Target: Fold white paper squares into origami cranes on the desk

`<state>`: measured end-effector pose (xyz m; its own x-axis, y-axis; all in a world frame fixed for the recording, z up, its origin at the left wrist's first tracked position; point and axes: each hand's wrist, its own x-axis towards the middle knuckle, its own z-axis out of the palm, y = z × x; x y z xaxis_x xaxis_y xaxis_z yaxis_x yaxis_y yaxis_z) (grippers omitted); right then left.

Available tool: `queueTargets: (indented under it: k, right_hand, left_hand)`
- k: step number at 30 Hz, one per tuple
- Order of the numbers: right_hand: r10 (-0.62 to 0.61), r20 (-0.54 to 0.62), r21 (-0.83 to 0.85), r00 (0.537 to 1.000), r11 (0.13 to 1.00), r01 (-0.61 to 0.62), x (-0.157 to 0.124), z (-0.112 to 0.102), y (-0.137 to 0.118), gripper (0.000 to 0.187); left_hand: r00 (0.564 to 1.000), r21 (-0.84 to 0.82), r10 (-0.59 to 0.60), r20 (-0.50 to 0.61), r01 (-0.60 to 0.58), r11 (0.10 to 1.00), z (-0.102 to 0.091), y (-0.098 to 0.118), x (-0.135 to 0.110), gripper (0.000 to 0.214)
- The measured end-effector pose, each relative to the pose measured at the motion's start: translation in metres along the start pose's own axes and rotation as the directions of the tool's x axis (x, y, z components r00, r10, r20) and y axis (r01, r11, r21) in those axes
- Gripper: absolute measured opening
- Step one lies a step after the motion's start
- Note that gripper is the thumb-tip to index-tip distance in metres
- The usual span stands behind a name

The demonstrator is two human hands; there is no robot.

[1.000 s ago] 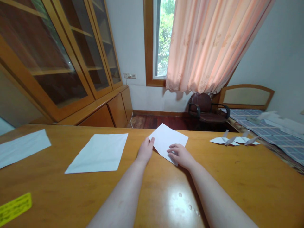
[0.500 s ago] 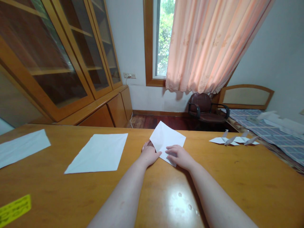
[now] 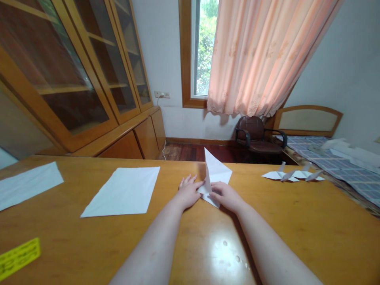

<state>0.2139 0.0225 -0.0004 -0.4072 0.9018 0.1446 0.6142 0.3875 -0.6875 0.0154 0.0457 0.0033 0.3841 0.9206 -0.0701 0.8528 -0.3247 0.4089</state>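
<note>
A white sheet of paper (image 3: 216,173) lies near the far edge of the wooden table (image 3: 190,233), with its left part lifted up into a standing flap. My left hand (image 3: 189,191) rests just left of it, fingers spread flat on the table, thumb touching the paper's near left edge. My right hand (image 3: 225,194) presses down on the paper's near corner, fingers curled and pinching the fold at the flap's base.
A flat white sheet (image 3: 122,190) lies to the left, another sheet (image 3: 26,184) at the far left, and a yellow label (image 3: 18,257) near the front left. Several folded paper planes (image 3: 292,174) sit at right. Beyond the table: an armchair (image 3: 257,134), a bed, a glass-door cabinet.
The paper's left side has risen from lying flat to standing nearly upright. My left hand slid from the paper's left corner to rest flat beside it; my right hand stayed on the near corner.
</note>
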Motion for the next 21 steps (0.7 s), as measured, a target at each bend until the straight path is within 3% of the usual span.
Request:
queueTargets:
  k: [5, 9, 14, 21]
  right_hand:
    - [-0.018, -0.001, 0.074, 1.0, 0.997, 0.018, 0.001, -0.002, -0.006, 0.028]
    - [0.056, -0.076, 0.169, 0.996, 0.985, -0.043, 0.0, 0.0, -0.003, 0.035]
    - [0.122, -0.146, 0.259, 0.982, 0.962, -0.081, -0.001, 0.003, 0.006, 0.044]
    - [0.164, -0.185, 0.303, 0.969, 0.947, -0.102, 0.0, 0.004, 0.012, 0.051]
  left_hand:
    - [1.0, 0.006, 0.013, -0.002, -0.013, 1.0, 0.002, -0.002, 0.0, 0.058]
    - [1.0, 0.006, 0.018, 0.025, -0.019, 1.0, -0.001, 0.0, -0.003, 0.058]
    - [0.993, -0.005, 0.064, 0.099, -0.064, 0.998, -0.005, 0.0, -0.005, 0.076]
    - [0.989, -0.052, 0.081, 0.126, -0.075, 0.996, -0.005, -0.002, -0.003, 0.054]
